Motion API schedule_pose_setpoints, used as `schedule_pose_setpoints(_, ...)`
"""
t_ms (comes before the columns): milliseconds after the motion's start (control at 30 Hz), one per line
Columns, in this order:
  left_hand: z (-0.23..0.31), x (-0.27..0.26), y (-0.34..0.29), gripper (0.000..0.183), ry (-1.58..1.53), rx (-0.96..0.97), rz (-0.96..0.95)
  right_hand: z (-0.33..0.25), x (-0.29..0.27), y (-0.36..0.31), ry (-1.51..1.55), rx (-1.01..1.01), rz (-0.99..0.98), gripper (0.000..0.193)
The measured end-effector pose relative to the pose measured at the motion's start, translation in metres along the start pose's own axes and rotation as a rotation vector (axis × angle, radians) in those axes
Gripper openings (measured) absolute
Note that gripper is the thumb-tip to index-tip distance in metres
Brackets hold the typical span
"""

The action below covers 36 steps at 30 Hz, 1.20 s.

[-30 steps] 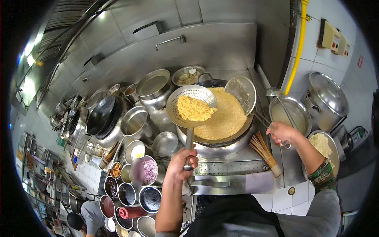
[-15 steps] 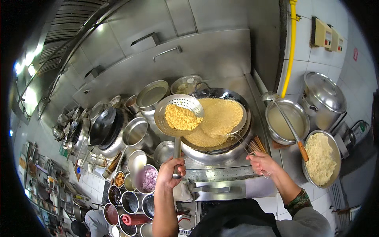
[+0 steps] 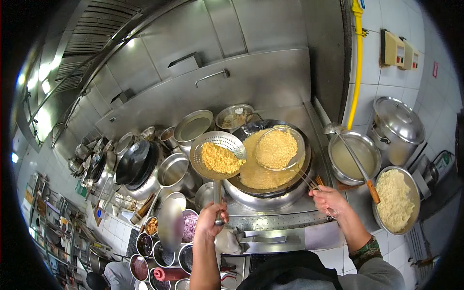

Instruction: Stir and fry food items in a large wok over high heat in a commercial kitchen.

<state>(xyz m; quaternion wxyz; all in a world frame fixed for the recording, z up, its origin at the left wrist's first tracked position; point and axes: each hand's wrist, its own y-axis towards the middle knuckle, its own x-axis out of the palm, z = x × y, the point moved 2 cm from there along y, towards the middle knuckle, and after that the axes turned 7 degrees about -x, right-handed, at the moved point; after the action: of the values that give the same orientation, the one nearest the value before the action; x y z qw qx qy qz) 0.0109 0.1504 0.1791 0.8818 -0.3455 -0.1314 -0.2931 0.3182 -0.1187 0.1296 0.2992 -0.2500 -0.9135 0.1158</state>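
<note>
My left hand (image 3: 212,218) is closed round the handle of a perforated metal skimmer (image 3: 231,140). Golden fried crumbs (image 3: 220,158) lie heaped in its bowl, which hovers over the wok's left edge. My right hand (image 3: 328,200) grips the thin wire handle of a mesh strainer (image 3: 306,179). Paler yellow crumbs (image 3: 276,149) fill that strainer, held over the dark wok (image 3: 251,126). Frothy yellow oil (image 3: 258,180) with crumbs covers the wok's inside. Whether the strainer's underside still touches the oil, I cannot tell.
Right of the stove stand a pan of cloudy liquid (image 3: 355,157) with a ladle (image 3: 355,159) across it, a bowl of pale crumbs (image 3: 394,200) and a lidded pot (image 3: 398,118). At left are chopped purple onions (image 3: 189,226), sauce pots and another wok (image 3: 133,164). A blurred patch hides some bowls.
The mesh strainer has come up through the froth and now carries a rounded heap of crumbs. The skimmer stays nearly where it was. The whole view has shifted slightly.
</note>
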Motion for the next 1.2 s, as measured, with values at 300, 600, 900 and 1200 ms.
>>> schedule_pose_setpoints(300, -0.018, -0.004, 0.018, 0.019, -0.016, 0.003, -0.017, -0.02, 0.024, -0.008, -0.009, -0.019, -0.018, 0.017)
schedule_pose_setpoints(600, -0.036, 0.042, 0.028, 0.022, -0.132, -0.157, -0.149, -0.034, 0.057, -0.002, -0.617, -0.065, -0.075, 0.019)
schedule_pose_setpoints(900, -0.042, 0.063, 0.035, 0.028, -0.247, -0.288, -0.205, -0.035, 0.058, -0.01, -1.238, -0.558, 0.071, 0.018)
schedule_pose_setpoints(1200, -0.05, 0.053, 0.049, 0.025, -0.31, -0.311, -0.271, -0.053, 0.048, -0.013, -1.369, -0.668, 0.216, 0.013)
